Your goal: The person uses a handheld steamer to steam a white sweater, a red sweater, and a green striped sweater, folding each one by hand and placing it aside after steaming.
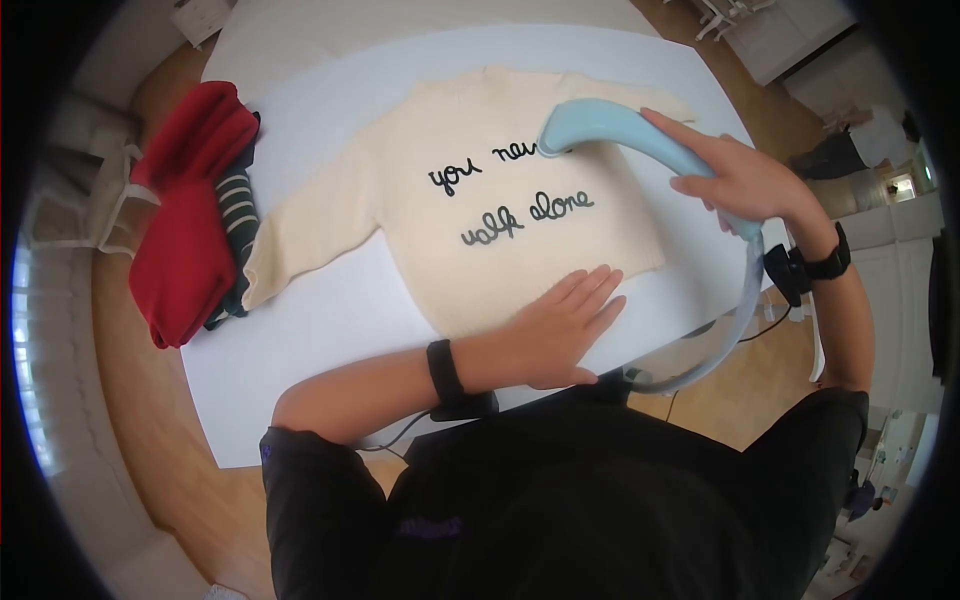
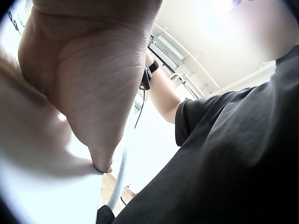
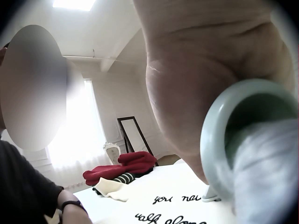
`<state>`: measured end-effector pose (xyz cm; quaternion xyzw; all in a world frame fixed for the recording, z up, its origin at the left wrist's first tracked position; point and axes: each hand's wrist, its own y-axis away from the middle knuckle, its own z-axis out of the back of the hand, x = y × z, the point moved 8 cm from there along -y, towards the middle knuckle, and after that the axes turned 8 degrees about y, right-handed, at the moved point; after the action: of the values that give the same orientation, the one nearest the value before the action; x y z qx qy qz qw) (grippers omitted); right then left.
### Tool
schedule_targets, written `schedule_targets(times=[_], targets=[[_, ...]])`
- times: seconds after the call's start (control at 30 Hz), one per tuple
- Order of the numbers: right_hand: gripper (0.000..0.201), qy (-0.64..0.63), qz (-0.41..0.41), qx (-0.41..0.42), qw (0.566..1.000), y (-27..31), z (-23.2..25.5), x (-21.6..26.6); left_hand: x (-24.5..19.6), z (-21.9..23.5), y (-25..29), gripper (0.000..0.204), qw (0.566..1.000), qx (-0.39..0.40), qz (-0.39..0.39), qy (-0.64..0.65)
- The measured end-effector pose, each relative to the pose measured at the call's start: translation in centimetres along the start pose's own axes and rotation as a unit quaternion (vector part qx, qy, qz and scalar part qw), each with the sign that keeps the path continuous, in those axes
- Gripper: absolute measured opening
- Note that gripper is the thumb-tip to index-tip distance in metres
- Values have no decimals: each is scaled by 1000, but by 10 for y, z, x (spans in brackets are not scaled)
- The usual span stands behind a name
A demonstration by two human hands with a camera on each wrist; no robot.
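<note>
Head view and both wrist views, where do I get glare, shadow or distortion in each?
Head view: strong fisheye distortion, the white table looking bowed and the picture's corners black; left wrist view: soft shadow below the left hand, glare toward the top right; right wrist view: the window blown out to white.

2 hands [image 1: 568, 325] [image 1: 742, 180], 1 crm swtr [image 1: 500, 265], 1 steamer [image 1: 610, 122]

From the right hand's [image 1: 740, 177] grip, a curved pale-blue plastic steamer [image 1: 625, 128] reaches left over a flat-spread cream knit sweater [image 1: 515, 265] with black cursive lettering [image 1: 562, 208].
</note>
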<state>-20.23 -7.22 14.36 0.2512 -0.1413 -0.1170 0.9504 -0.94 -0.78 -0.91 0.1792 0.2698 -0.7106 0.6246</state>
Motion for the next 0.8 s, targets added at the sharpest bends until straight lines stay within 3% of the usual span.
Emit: schedule_targets(times=[0.27,0.4,0.57,0.67,0.73,0.8], targets=[[80,52,23,-71,996,-79,19,13,0,-1,0,101,1000,-4,-10,-14],[79,42,10,-74,996,-65,23,7,-1,2,4,102,999,27,-24,-14],[82,-2,-27,-106,994,-3,34,-40,-2,12,6,104,996,82,-39,15],[83,-40,-51,-113,991,38,29,-72,-5,26,-8,104,991,115,-15,60],[83,-50,-69,-102,991,46,24,-85,1,32,-28,104,981,142,68,117],[84,-68,-87,-79,991,51,17,-94,2,27,-53,104,991,109,51,64]])
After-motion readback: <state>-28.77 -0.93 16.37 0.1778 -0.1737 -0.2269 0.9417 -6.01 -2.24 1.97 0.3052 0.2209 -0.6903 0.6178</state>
